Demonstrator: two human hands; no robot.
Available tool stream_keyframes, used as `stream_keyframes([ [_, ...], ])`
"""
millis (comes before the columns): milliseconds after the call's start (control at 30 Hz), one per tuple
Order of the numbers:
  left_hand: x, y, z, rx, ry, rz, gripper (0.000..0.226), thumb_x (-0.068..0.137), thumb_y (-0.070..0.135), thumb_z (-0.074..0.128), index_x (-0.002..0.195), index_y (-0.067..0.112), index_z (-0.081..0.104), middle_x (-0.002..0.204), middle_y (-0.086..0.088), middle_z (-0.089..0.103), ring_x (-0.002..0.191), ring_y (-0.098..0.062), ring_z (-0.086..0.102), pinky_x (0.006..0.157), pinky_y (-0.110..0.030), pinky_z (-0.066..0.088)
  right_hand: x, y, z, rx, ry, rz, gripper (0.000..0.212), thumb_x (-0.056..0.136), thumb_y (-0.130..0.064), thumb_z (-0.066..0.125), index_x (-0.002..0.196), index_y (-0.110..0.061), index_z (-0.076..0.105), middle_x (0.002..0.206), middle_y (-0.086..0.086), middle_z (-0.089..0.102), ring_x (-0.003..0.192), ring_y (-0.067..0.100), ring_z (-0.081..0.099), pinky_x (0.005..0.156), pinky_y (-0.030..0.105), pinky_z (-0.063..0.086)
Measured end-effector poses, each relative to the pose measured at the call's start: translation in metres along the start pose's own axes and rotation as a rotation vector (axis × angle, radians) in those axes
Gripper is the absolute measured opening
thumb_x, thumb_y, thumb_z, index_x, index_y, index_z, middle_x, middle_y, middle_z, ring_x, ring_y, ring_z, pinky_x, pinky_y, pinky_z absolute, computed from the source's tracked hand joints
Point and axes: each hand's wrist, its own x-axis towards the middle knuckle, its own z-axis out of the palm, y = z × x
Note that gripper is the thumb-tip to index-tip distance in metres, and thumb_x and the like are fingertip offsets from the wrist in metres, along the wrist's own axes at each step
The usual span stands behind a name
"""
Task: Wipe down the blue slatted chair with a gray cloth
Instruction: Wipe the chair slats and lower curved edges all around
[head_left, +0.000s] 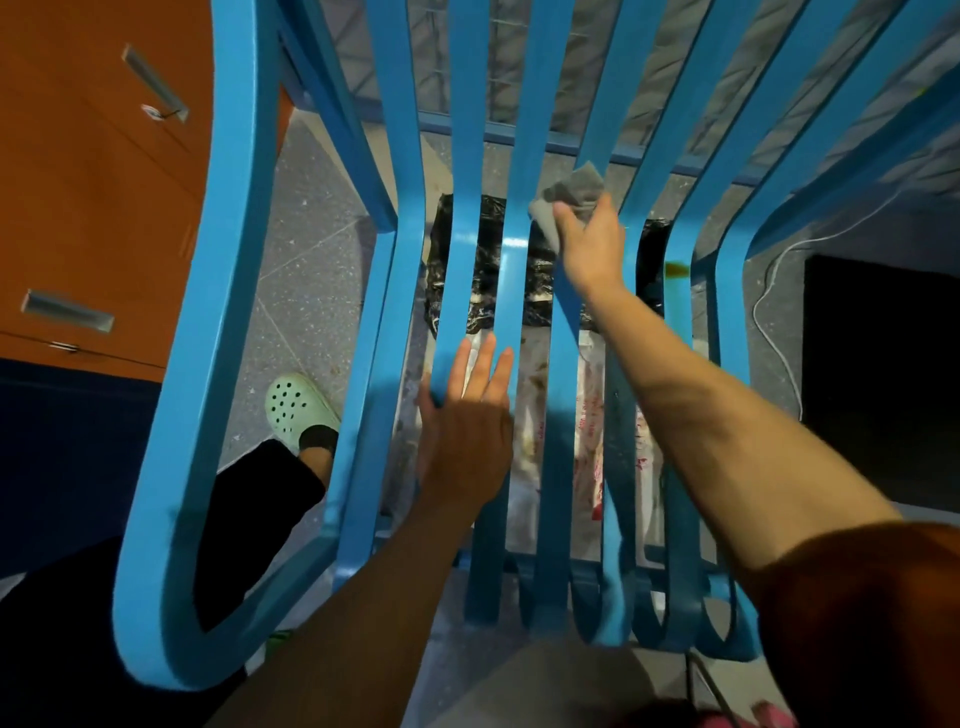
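Note:
The blue slatted chair (218, 291) fills the view from above, its long slats running from the seat front near me up into the backrest. My right hand (592, 244) grips the gray cloth (569, 195) against a slat where the seat bends into the back. My left hand (467, 415) lies flat with straight fingers on the seat slats, its thumb beside a slat. A brown stain (676, 267) marks a slat to the right of the cloth.
An orange cabinet (93, 182) with metal handles stands at the left. Under the seat lie a black bag (485, 260) and white printed plastic (589, 415). A white cable (774, 301) and a dark box (883, 374) lie at the right. My foot in a green clog (298, 408) stands left of the seat.

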Motion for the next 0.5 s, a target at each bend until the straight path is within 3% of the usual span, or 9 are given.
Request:
stream_keyframes([
  [133,0.000,0.001,-0.009,-0.003,0.010,0.001,0.063,0.092,0.035,0.015,0.151,0.023,0.031,0.160,-0.003,0.025,0.149,-0.023,0.019,0.111,-0.058,0.026,-0.003,0.003,0.002,0.056,0.060,-0.049,0.033,0.095,-0.022,0.058,0.122,-0.004,0.054,0.111,0.008,0.063,0.099,0.016,0.057,0.087,0.027,0.046],
  [200,-0.002,0.001,-0.008,-0.002,0.025,0.006,0.061,0.092,0.034,0.018,0.151,0.023,0.033,0.160,-0.003,0.026,0.149,-0.023,0.020,0.111,-0.057,0.027,-0.013,0.015,0.004,0.042,0.065,-0.049,0.030,0.097,-0.019,0.053,0.121,-0.001,0.054,0.112,0.010,0.063,0.099,0.018,0.057,0.089,0.032,0.046],
  [267,-0.002,0.000,-0.007,-0.003,0.033,0.004,0.061,0.092,0.032,0.019,0.151,0.022,0.034,0.160,-0.003,0.025,0.149,-0.023,0.019,0.109,-0.057,0.028,-0.022,0.022,0.005,0.005,0.055,-0.013,0.030,0.100,-0.016,0.047,0.125,-0.001,0.053,0.118,0.013,0.063,0.104,0.021,0.056,0.090,0.028,0.042],
  [367,-0.002,0.000,-0.006,0.000,0.012,-0.010,0.062,0.091,0.028,0.020,0.151,0.021,0.032,0.161,-0.004,0.024,0.149,-0.023,0.017,0.106,-0.059,0.031,-0.031,0.022,0.005,-0.071,0.031,0.081,0.030,0.103,-0.017,0.041,0.124,0.002,0.052,0.121,0.019,0.060,0.109,0.030,0.056,0.081,0.025,0.036],
  [500,-0.001,-0.001,-0.001,0.031,0.037,-0.003,0.056,0.095,0.023,0.028,0.151,0.019,0.033,0.160,-0.005,0.026,0.149,-0.023,0.020,0.102,-0.057,0.035,-0.063,0.020,0.001,-0.128,-0.021,0.195,0.032,0.104,-0.023,0.041,0.120,0.003,0.050,0.119,0.024,0.060,0.108,0.037,0.056,0.079,0.032,0.037],
])
